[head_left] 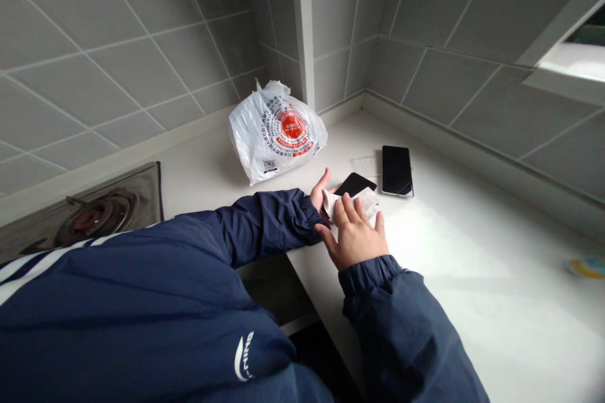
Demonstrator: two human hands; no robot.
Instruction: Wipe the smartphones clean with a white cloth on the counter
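My left hand (320, 192) comes in from the left in a navy sleeve, its thumb raised against the edge of a black smartphone (355, 184). Most of its fingers are hidden behind my right hand. My right hand (354, 233) lies over a white cloth or wipe (363, 201), pressing it onto the lower part of that phone. A second black smartphone (397, 170) lies face up on the white countertop (454, 245), just beyond the wipe and apart from my hands. A thin clear film (363, 160) lies next to it.
A white printed plastic bag (274, 132) with a red circular logo stands against the tiled wall. A gas stove burner (97, 217) sits at the left, below my left arm. A colourful round item (586, 267) lies at the counter's right.
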